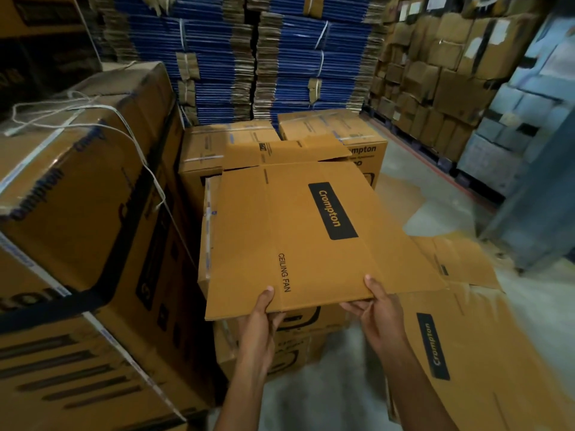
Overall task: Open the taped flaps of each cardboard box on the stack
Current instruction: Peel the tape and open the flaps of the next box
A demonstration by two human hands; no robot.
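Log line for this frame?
left hand: grips flattened brown cardboard carton at near edge | right hand: grips same edge

Dim warehouse; grey concrete floor [317,399]; bundled blue flat cartons [211,57] behind; brown cartons [435,73] stacked right.

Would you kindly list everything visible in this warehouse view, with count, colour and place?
flat carton: one, brown with black label, centre, held at its near edge
box stack: brown, beneath the flat carton; count unclear
second flat carton: one, brown, lower right
sealed boxes: at least two, brown, left, taped
white cord: one, over the upper left box
rear boxes: two, brown, behind centre
bundled sheets: many, blue, back
stacked cartons: many, brown, back right
grey boxes: several, far right
floor: grey
left hand: grips flat carton
right hand: grips flat carton
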